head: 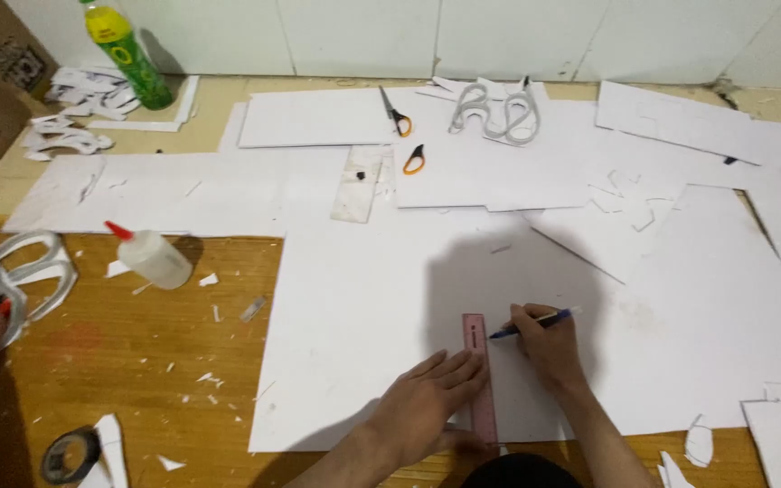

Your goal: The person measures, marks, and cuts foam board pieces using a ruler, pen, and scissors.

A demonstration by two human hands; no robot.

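Left hand (427, 402) flat, fingers spread on pink ruler (479, 380), right hand (544, 343) gripping blue pen (535, 323), perhaps touching white card (363, 298)

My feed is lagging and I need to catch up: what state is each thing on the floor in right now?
Ruler: flat on the white sheet, pinned by the left hand.
Pen: in the right hand, tip at the ruler's edge.
Glue bottle: on its side, capped.
Scissors: lying shut.
Green bottle: upright, capped.
Tape roll: lying flat.
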